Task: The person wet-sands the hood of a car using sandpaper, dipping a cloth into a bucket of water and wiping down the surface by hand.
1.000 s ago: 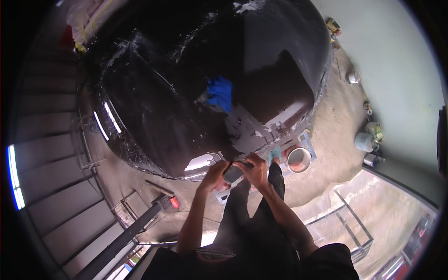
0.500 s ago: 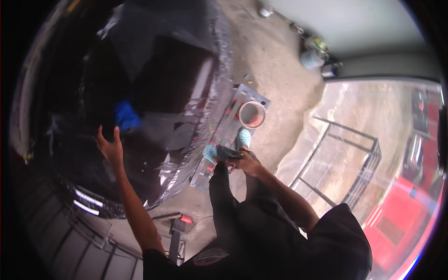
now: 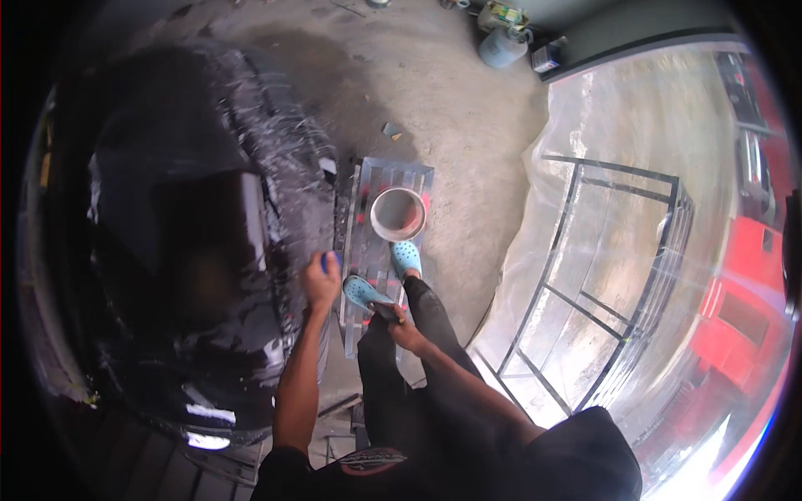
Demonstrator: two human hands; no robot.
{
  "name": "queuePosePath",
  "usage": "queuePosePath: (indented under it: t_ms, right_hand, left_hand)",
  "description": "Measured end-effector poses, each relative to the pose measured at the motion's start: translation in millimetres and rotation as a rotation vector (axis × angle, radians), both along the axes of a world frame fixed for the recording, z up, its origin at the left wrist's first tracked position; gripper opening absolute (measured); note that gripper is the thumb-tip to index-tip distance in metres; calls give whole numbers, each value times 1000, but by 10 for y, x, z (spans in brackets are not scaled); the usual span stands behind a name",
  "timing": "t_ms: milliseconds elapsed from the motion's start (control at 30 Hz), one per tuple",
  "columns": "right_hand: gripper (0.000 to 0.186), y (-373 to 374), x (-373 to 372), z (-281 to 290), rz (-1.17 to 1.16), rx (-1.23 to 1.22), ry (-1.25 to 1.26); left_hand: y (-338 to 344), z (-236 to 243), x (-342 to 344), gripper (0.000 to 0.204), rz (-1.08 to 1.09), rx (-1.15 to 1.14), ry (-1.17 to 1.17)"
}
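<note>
My left hand (image 3: 321, 282) is closed on a crumpled blue cloth (image 3: 325, 262), of which only a small part shows between the fingers. It is just off the right side of a dark vehicle (image 3: 192, 225), partly wrapped in clear plastic sheeting (image 3: 280, 134). In front of my legs, my right hand (image 3: 408, 336) grips a dark, flat, block-like thing (image 3: 385, 312); its exact kind cannot be made out.
Under my light blue clogs (image 3: 407, 259) is a grey metal platform (image 3: 376, 174) with a bucket (image 3: 398, 215) on it. A black metal frame (image 3: 545, 285) stands on the right by a translucent sheet (image 3: 535, 192). Beyond is a red vehicle (image 3: 739, 321); a pale blue jug (image 3: 504, 48) sits far off.
The blue cloth has left the vehicle's dark surface and is now in my left hand, which has drawn back to the right. My view has swung right; the right hand keeps its dark thing.
</note>
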State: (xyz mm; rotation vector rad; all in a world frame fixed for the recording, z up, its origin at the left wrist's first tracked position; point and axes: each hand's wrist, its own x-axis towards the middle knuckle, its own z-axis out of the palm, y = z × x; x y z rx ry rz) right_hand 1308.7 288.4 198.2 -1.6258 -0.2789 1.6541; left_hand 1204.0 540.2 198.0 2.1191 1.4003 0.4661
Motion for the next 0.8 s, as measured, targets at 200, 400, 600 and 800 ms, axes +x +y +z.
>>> queuePosePath:
  t_ms: [200,400,600,800]
  right_hand:
    - [52,184,411,-277,-247,93,-90]
    - [53,481,1077,-197,-123,67,-34]
    - [54,638,1296,-115,-58,-47,103]
    - [45,508,897,-295,-92,-189,-22]
  left_hand:
    - [-171,-1975,1648,40,-154,-452,122]
    - [-215,-4075,2032,64,-309,-488,434]
    - [-524,-4862,1957,74,-484,-567,609]
    - [-294,-3470,1711,68,-224,-506,205]
